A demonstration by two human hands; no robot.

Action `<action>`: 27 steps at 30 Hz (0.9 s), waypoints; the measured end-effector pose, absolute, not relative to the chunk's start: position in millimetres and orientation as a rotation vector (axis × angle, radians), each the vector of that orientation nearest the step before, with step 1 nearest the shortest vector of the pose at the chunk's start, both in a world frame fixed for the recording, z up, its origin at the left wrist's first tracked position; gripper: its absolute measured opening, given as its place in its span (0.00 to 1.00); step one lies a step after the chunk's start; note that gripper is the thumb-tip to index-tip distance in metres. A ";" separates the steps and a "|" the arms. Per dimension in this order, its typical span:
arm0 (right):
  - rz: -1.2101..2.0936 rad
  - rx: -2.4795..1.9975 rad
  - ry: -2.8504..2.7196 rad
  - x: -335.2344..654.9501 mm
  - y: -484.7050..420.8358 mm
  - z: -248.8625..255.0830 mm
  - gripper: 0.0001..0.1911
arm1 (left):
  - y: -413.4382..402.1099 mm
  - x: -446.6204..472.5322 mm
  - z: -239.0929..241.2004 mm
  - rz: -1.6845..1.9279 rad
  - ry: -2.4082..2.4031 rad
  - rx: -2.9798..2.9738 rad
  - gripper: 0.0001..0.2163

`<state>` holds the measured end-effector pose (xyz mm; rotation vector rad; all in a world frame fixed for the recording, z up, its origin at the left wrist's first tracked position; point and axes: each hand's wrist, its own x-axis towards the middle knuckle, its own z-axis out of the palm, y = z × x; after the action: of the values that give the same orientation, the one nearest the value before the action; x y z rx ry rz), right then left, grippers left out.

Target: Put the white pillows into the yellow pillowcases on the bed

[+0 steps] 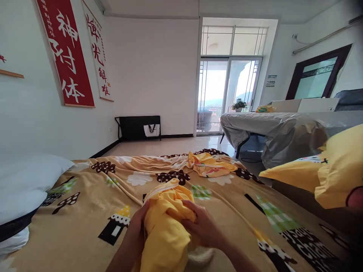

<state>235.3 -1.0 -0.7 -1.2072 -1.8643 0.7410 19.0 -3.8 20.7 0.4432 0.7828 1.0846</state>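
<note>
Both my hands grip a bunched yellow cloth (167, 226) low in the middle of the view, over a tan patterned blanket (93, 200) spread on a bed. My left hand (138, 223) clutches the cloth's left side with fingers curled round it. My right hand (202, 226) presses its fingers into the cloth's right side. A white edge shows along the top of the bundle.
A second crumpled yellow cloth (210, 164) lies farther up the blanket. A white pillow (25, 183) sits at left, a yellow pillow (323, 170) at right. A grey covered table (283, 128) with boxes stands beyond. Red banners (66, 53) hang on the left wall.
</note>
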 end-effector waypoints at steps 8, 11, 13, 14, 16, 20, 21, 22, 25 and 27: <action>0.897 -1.051 -1.751 257.5 11.5 15.4 0.17 | 1.1 -9.3 28.9 1.227 1.045 0.559 0.17; 0.885 -1.116 -1.676 268.0 20.1 10.5 0.16 | 3.3 -15.6 28.6 1.269 1.043 0.616 0.17; 0.832 -1.170 -1.589 274.2 27.8 5.4 0.16 | 4.8 -19.5 29.4 1.269 1.001 0.625 0.18; 0.811 -1.186 -1.542 277.1 31.5 3.2 0.15 | 5.5 -21.5 30.0 1.268 0.984 0.617 0.19; 0.808 -1.184 -1.464 282.6 37.2 0.8 0.15 | 6.6 -25.8 31.7 1.276 0.964 0.597 0.20; 0.880 -1.140 -1.382 294.2 39.7 3.2 0.15 | 6.2 -30.0 34.1 1.276 0.922 0.595 0.21; 0.923 -1.135 -1.340 297.1 39.3 4.5 0.16 | 5.5 -29.6 34.3 1.271 0.911 0.596 0.21; 0.980 -1.128 -1.284 299.8 39.0 5.7 0.17 | 4.7 -28.5 34.4 1.265 0.904 0.595 0.21; 1.132 -1.067 -1.133 304.7 38.7 8.6 0.19 | 2.1 -23.9 35.0 1.263 0.888 0.594 0.20; 1.147 -0.974 -1.104 304.2 38.5 10.8 0.21 | 0.8 -21.6 36.0 1.249 0.883 0.576 0.20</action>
<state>304.2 38.5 10.8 -0.9738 -1.1040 1.1468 -21.6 0.8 36.0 0.5758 0.8833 1.2486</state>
